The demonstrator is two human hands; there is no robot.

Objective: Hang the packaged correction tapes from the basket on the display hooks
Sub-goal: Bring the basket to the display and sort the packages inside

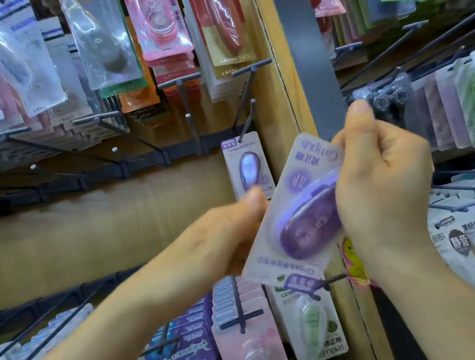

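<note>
gripping one purple correction tape pack [294, 211] with left hand [226, 237] and right hand [386, 187]; one matching pack [248, 165] hangs behind.

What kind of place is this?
Probably a stationery shop: dark metal display hooks on a wooden panel, hanging carded packs, and a purple blister-packed correction tape held in the left hand and right hand.

A light wooden upright [280, 86] divides two display bays, with a dark grey strip [302, 45] running down just beside it. Lower on the upright sits a yellow smiley sticker [357, 269]. A wooden back panel [98, 230] spans the left bay.
</note>
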